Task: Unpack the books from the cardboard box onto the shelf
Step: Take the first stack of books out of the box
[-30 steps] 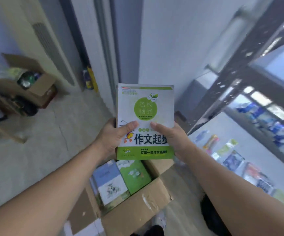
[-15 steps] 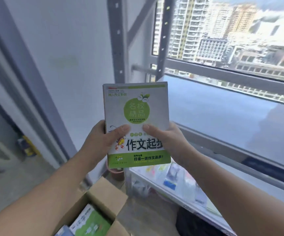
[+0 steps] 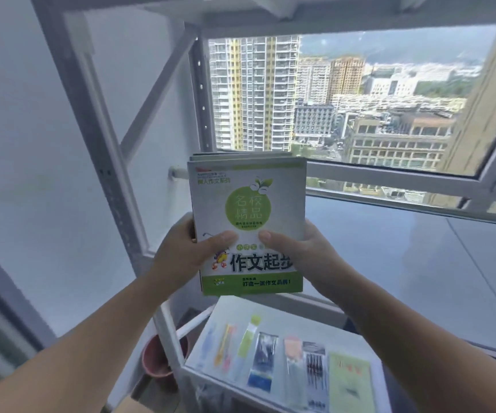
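A stack of books (image 3: 248,210) with a white and green cover on top is held up in front of me, over the grey shelf board (image 3: 419,263). My left hand (image 3: 187,251) grips its left edge, thumb on the cover. My right hand (image 3: 303,251) grips the right edge the same way. More book edges show behind the top of the front cover. Only a corner of the cardboard box (image 3: 139,406) shows at the bottom edge.
A grey metal shelf frame (image 3: 103,162) with a diagonal brace stands at the left, against a white wall. A lower shelf (image 3: 359,332) carries several flat packets. A reddish pot (image 3: 157,362) sits on the floor. A window (image 3: 359,99) lies behind.
My view has swung up and right from the box on the floor to the shelf and window. Both hands have carried the books up with it, still gripping them.
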`<state>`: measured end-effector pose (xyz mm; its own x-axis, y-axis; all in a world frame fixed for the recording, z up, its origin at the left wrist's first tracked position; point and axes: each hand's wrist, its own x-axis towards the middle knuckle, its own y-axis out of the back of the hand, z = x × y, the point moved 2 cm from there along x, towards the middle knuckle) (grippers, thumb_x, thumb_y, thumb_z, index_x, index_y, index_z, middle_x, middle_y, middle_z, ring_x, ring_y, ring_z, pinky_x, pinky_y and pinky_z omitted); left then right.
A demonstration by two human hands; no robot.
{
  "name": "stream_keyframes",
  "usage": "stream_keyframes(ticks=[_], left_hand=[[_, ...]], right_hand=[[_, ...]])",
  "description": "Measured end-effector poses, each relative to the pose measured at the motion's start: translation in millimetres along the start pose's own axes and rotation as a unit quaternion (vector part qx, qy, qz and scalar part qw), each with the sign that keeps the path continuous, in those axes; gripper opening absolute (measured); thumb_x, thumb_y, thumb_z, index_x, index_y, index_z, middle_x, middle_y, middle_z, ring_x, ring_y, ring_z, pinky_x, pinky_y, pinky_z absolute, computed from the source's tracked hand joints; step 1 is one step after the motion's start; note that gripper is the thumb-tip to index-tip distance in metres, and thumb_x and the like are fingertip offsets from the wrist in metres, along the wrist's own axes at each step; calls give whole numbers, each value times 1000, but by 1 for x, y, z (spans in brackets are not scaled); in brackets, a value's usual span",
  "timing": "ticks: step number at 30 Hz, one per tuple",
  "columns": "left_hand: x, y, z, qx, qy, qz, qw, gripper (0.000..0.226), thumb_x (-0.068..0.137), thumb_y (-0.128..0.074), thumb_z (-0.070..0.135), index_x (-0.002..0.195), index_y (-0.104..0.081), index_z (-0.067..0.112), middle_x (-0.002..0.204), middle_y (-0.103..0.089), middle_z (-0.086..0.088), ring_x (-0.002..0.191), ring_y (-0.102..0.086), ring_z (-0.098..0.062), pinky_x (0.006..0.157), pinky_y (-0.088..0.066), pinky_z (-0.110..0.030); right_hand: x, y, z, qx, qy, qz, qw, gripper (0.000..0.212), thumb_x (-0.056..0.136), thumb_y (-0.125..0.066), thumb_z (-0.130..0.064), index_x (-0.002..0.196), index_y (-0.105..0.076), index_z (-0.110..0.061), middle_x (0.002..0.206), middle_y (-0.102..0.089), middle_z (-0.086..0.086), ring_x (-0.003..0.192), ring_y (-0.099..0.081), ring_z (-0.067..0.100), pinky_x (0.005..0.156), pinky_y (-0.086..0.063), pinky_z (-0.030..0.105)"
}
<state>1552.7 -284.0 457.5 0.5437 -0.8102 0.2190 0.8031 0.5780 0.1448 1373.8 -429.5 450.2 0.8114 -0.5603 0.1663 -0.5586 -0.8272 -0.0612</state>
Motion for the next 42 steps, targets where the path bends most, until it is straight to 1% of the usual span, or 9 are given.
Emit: stream_keyframes(ticks=[7,12,16,22,25,28,32,37,42], left_hand=[[75,6,-27,-43,-16,-61,997,71,66,-94,33,129,-64,16,119,-78,-11,108,-76,-35,91,-62,-58],[93,0,-73,-32,2,-108,994,67,66,-96,43,124,-67,31,121,-78,-4,113,-74,-29,91,-63,-49],[100,-9,-94,-60,0,-154,986,68,76,-91,44,133,-62,21,123,-75,-13,113,-73,-34,89,-62,-45],[115,-6,-94,-19,42,-169,985,41,89,-79,38,121,-72,15,112,-81,-14,102,-79,-33,87,-64,-49],[146,7,-80,32,151,-130,979,44,92,-72,52,105,-79,10,99,-84,-11,87,-82,-29,80,-67,-43],[175,22,-76,28,293,-117,948,43,93,-70,53,108,-76,14,97,-85,-7,71,-80,-21,57,-64,-32],[201,35,-82,53,345,-131,928,44,94,-71,48,123,-72,16,113,-82,-7,83,-77,-23,66,-66,-36],[218,43,-87,105,326,-123,931,41,91,-76,47,110,-72,11,74,-82,-1,57,-76,-16,51,-61,-31],[225,50,-80,225,264,-94,933,45,90,-75,50,99,-68,6,85,-77,-9,67,-76,-24,60,-67,-36]], right_hand=[[43,15,15,-11,46,31,998,54,97,-73,-8,147,-53,-10,133,-72,19,121,-72,37,98,-61,49],[51,21,56,-42,29,68,996,63,90,-78,-15,147,-53,-13,137,-71,13,126,-69,33,107,-55,57],[62,28,72,-68,21,83,994,71,83,-86,-21,146,-55,-14,136,-72,11,126,-69,30,107,-54,57],[83,28,71,-87,-20,133,987,42,81,-83,-40,119,-75,-24,108,-83,7,99,-81,25,80,-66,38],[115,26,64,-61,-135,157,976,27,88,-79,-42,101,-81,-18,98,-85,8,89,-82,27,74,-67,37],[144,19,66,-13,-260,166,951,29,96,-68,-43,103,-75,-15,102,-80,8,90,-77,34,73,-62,40],[168,9,76,52,-305,151,939,26,101,-61,-39,111,-68,-16,100,-74,10,81,-70,28,75,-60,37],[177,10,77,61,-306,139,940,24,104,-58,-33,110,-68,-11,75,-82,3,60,-79,19,51,-62,32],[188,8,71,-63,-288,190,937,31,100,-65,-28,118,-67,-4,112,-74,17,93,-72,33,92,-62,47]])
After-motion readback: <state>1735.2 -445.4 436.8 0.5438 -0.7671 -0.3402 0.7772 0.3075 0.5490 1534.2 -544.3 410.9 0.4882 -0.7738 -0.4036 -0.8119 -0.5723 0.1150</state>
